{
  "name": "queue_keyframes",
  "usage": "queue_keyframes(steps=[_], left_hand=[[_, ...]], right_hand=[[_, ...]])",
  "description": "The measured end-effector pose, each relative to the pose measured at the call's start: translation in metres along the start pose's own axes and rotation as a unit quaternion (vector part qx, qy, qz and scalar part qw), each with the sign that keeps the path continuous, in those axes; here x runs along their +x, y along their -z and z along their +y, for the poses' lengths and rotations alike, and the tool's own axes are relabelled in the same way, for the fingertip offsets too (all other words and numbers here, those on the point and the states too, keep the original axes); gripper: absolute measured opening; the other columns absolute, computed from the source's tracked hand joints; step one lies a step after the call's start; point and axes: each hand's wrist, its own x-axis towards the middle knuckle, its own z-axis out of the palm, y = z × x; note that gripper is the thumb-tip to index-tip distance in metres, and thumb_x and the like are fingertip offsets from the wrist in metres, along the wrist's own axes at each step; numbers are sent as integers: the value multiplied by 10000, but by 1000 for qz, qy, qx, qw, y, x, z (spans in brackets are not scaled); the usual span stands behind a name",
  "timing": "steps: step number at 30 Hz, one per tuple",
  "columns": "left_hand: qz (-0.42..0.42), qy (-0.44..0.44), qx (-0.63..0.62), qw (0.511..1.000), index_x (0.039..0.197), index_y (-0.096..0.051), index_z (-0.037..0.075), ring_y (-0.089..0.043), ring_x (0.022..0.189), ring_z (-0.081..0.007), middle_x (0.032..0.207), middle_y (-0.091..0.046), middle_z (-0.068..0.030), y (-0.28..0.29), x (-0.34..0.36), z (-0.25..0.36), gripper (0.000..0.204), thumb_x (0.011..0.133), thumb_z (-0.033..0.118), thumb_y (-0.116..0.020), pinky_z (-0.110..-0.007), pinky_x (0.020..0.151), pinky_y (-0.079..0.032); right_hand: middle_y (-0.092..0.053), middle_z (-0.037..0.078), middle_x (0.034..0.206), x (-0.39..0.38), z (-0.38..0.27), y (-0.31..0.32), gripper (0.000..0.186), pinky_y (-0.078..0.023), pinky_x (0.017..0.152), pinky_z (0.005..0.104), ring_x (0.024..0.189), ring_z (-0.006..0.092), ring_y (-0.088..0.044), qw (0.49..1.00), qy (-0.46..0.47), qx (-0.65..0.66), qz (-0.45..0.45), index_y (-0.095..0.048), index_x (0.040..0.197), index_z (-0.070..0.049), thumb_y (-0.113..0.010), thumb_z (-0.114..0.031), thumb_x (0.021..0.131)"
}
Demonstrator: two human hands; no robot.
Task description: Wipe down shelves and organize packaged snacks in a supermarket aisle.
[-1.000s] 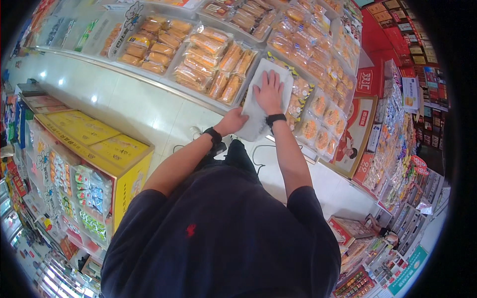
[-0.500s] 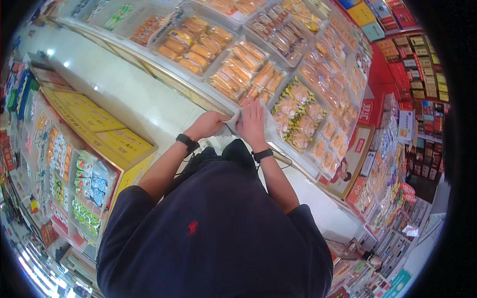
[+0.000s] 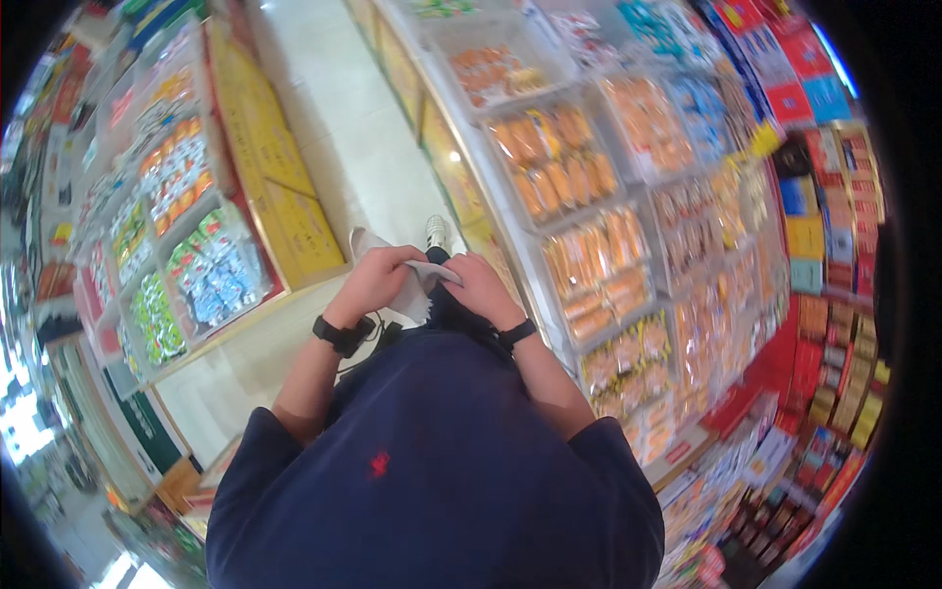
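Note:
Both of my hands are low in front of my body, gripping a pale grey-white cloth [image 3: 417, 299] that hangs and folds between them. My left hand [image 3: 379, 282] has its fingers closed on the cloth, and so does my right hand [image 3: 477, 287]. Black bands circle both wrists. A sneaker [image 3: 436, 232] shows just beyond the cloth on the pale floor [image 3: 299, 98]. To the right is a display counter with clear bins [image 3: 524, 225] of wrapped breads and snacks.
A yellow-edged display [image 3: 270, 147] on the left holds bins of small packets [image 3: 211, 275]. The aisle runs between it and the right counter. Shelves of boxed goods [image 3: 834, 344] line the far right.
The view has swung toward the aisle. The cloth has left the bread counter, and my right hand, earlier spread flat on it, now pinches it beside my left hand in front of me.

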Motion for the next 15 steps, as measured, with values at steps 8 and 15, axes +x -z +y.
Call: queue_keyframes(steps=[8,15], left_hand=[[219,118,-4,969,1092,-664,4,-671,917,-415,949,-691,-246,76,30,-33,268,893,95,-511,-457,818,-524],[331,268,43,904,1002,-681,1,-644,894,-466,890,-681,-262,133,51,-64,291,927,272,-606,-516,797,-507]], right_hand=[[-689,221,1013,173,45,-21,284,-516,840,500,1001,443,-636,991,-58,30,-119,-650,1118,-68,-626,-127,841],[-685,264,948,331,-24,1,293,-524,791,522,926,471,-645,989,27,23,-146,-635,1151,-85,-606,-196,881]])
